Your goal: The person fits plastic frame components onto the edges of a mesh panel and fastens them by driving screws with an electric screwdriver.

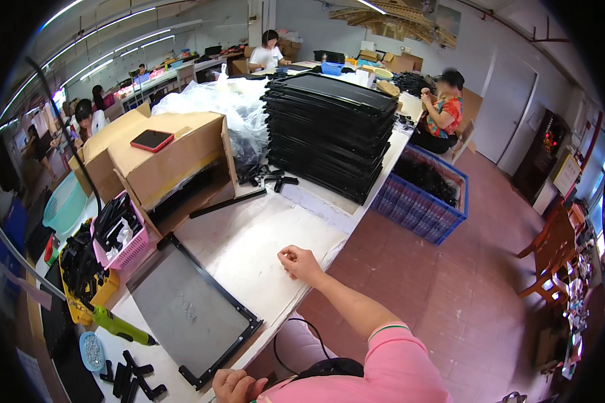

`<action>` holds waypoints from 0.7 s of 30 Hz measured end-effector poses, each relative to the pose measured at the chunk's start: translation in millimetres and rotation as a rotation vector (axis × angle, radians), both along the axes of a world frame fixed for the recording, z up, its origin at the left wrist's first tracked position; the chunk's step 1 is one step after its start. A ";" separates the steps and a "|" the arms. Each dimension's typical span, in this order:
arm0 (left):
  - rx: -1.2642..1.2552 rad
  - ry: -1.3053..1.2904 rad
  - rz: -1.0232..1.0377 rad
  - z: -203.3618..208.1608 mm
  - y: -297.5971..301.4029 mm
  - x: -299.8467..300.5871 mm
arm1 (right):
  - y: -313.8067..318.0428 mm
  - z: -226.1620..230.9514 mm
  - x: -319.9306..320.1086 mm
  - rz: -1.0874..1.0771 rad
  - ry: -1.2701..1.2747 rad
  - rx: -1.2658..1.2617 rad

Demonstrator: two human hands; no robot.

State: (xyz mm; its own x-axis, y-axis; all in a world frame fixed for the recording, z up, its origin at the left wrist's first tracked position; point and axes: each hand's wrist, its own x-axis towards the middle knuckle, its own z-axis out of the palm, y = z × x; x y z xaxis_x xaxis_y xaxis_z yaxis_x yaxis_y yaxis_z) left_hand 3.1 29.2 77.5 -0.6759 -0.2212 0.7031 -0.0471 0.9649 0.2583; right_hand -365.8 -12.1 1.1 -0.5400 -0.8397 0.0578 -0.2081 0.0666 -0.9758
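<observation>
A flat grey panel (185,306) lies slanted on the white work table, with black frame strips (212,282) and corner pieces along part of its edges. Over the bare table right of it is my right hand (301,264), its fingers curled; whatever they may hold is hidden. My left hand (234,387) is closed beside the panel's near corner, fingers bent, and I cannot make out anything in it. A green electric screwdriver (122,326) lies to the panel's left. Loose black corner pieces (138,368) and a blue bowl of small screws (93,350) are near it.
A tall stack of black frames (329,127) stands behind the work area, beside an open cardboard box (171,161) with a red phone (152,140) on top. Pink basket (129,247) and yellow bin (104,289) hold black parts. A blue crate (423,225) stands on the floor; co-workers sit farther back.
</observation>
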 end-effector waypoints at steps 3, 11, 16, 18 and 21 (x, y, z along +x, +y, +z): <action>0.067 0.027 -0.015 23.4 0.3 -1.6 | -0.8 -0.1 -0.7 0.002 -0.035 0.012; -0.141 0.144 -0.459 83.0 6.1 0.4 | -1.8 2.4 0.1 0.005 0.033 0.053; 0.135 0.041 -0.666 93.4 12.0 -12.9 | -1.5 3.6 1.3 -0.013 0.112 0.043; 0.209 -0.004 -0.713 95.8 14.6 -18.6 | -1.2 2.1 1.8 -0.019 0.124 0.043; 0.277 -0.038 -0.767 95.9 13.7 -29.3 | -3.0 -2.7 -0.2 -0.019 0.223 0.016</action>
